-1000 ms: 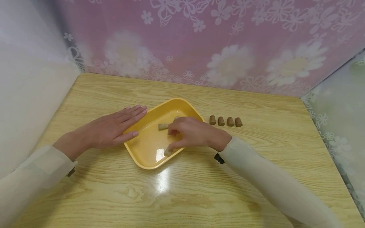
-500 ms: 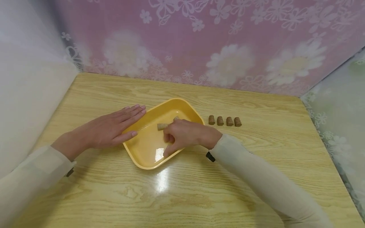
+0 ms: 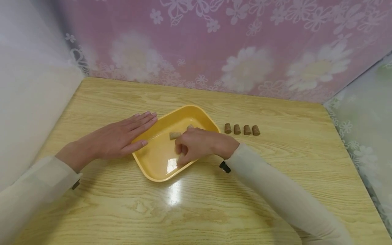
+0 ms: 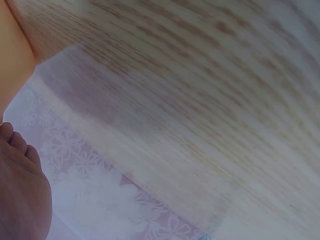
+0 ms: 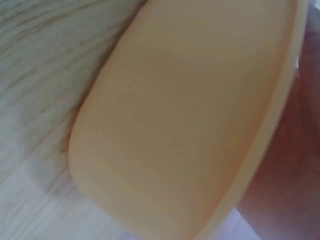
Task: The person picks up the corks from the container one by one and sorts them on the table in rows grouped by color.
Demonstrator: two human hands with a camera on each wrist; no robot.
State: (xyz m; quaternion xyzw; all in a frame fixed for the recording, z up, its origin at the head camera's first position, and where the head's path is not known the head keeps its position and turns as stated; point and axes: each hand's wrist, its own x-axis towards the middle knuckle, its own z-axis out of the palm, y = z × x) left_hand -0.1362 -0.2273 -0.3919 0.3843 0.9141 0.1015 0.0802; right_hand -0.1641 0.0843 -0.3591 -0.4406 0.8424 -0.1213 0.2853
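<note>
Yellow tray (image 3: 152,174) sat mid-table, turned so its long axis ran roughly 1 to 7 o'clock as seen from the person. Left hand (image 3: 117,137) was at the tray's 10 o'clock side: fingers straight and side by side, lying along the rim, thumb spread off toward 3 o'clock over the inside. Right hand (image 3: 199,145) reached in over the rim from 3 o'clock, fingers curled, thumb and fingers pinching a pale cork (image 3: 180,157) just past tray centre toward 5 o'clock; only a sliver of it showed, rest hidden by the hand. Second pale cork (image 3: 175,135) lay on its side near tray centre, just beside the knuckles. Third pale cork (image 3: 190,126) was at tray's 1 o'clock, partly covered by the hand. Outside, four brown corks (image 3: 241,129) lined up on the wood-grain table (image 3: 275,177) at the tray's 2 to 3 o'clock, close but not touching each other. Pink flowered backdrop (image 3: 196,47) stood at 12 o'clock. Right wrist view mostly showed the tray's outer wall, with the hand beyond the rim.
</note>
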